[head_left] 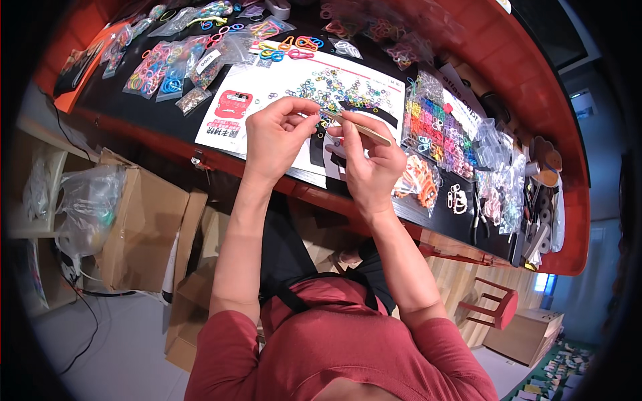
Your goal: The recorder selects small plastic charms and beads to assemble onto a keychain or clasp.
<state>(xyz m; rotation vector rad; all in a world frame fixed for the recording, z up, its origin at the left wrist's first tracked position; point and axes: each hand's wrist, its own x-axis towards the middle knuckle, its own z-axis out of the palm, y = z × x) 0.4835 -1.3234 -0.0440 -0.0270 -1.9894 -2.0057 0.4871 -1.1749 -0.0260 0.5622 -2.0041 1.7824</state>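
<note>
Both of my hands are raised over a white printed sheet (221, 134) on the black table. My right hand (371, 167) is closed on slim gold-coloured tweezers (374, 136), whose narrow end points left toward my other hand. The fingertips of my left hand (277, 137) are pinched together close to that narrow end; what they hold is too small to name. Just beyond my hands, many small coloured rings (321, 85) lie scattered on the sheet. Larger coloured clasps (301, 53) rest at its far edge.
Bags of coloured rings (154, 70) lie at the far left. To the right are a divided box of coloured pieces (435, 123), a bag of orange pieces (418, 180), pliers (478, 220) and clear bags (501, 187). The table has a raised red rim (568, 227).
</note>
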